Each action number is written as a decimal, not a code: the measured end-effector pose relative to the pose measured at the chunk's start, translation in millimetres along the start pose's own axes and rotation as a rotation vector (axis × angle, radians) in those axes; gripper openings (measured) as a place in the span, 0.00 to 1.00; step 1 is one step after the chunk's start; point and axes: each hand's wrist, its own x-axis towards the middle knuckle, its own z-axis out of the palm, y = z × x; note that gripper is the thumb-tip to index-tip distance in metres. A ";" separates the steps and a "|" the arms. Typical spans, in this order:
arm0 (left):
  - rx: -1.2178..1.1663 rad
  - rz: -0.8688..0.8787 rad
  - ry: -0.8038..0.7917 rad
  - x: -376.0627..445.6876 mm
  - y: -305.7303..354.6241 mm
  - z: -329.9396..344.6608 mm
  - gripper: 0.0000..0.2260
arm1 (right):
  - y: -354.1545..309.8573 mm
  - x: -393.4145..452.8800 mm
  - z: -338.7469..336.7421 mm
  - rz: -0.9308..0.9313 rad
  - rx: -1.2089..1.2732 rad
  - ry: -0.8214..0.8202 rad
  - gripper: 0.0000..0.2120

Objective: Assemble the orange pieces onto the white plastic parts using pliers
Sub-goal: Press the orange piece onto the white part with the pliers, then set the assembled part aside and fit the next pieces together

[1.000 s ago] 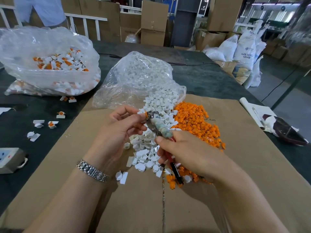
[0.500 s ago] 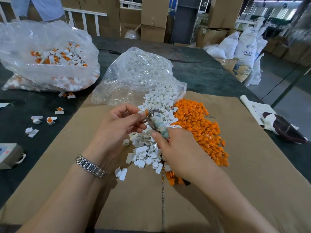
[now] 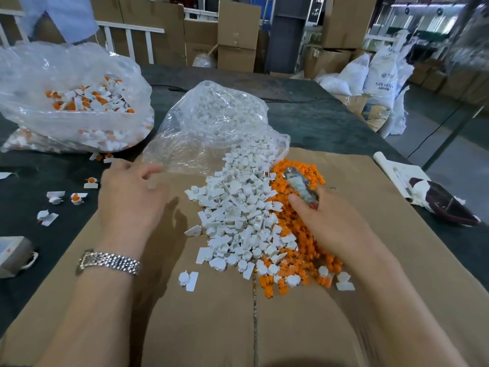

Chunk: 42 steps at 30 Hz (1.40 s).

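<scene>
Tape-wrapped metal pliers (image 3: 301, 189) are gripped in the curled right hand (image 3: 336, 229) above the heap of small orange plastic pieces (image 3: 296, 234), beside the pile of white plastic parts (image 3: 238, 207) on the brown cardboard sheet (image 3: 211, 313). The left hand (image 3: 129, 200) is blurred, fingers relaxed, nothing held.

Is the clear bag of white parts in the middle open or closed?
Open. The bag lies on its side, and white parts spill from its mouth onto the cardboard.
</scene>
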 end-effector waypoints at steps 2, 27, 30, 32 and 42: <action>-0.106 0.001 -0.234 -0.5 -0.8 -5.1 0.09 | 9.8 4.7 1.5 0.085 -0.057 0.024 0.28; -0.703 -0.166 -0.580 -20.2 19.2 19.1 0.12 | 1.4 -4.3 15.5 -0.144 -0.192 0.028 0.05; -0.905 -0.247 -0.673 -23.6 24.1 22.9 0.11 | 0.3 -4.7 11.5 -0.141 -0.139 0.040 0.07; -0.999 -0.245 -0.730 -26.3 28.0 24.9 0.09 | -2.3 -5.7 4.7 -0.153 0.036 0.046 0.07; -1.112 -0.207 -0.774 -30.6 30.2 31.1 0.09 | -54.3 -26.9 13.2 -0.251 0.621 0.014 0.04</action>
